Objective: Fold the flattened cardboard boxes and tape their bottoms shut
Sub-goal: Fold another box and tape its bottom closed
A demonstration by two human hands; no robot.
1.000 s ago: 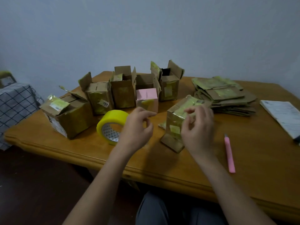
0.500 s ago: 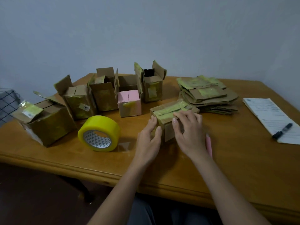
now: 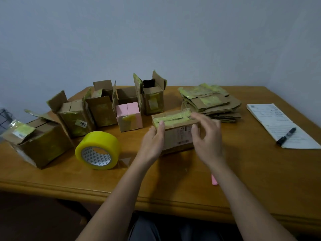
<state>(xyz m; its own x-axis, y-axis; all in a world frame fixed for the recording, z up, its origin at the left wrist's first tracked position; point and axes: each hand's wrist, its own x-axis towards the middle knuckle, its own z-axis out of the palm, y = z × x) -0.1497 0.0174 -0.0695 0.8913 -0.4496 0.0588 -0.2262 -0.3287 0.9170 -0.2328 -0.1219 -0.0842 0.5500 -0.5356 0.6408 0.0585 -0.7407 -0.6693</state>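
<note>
box (image 3: pixel 175 133) now turned upright; right hand (image 3: pixel 207 136) lifted off.

We see a folded brown cardboard box (image 3: pixel 177 134) at the table's middle, its taped side up under yellow-green strips. A yellow tape roll (image 3: pixel 98 150) lies to its left, and a stack of flattened boxes (image 3: pixel 211 103) sits far right of it.
</note>
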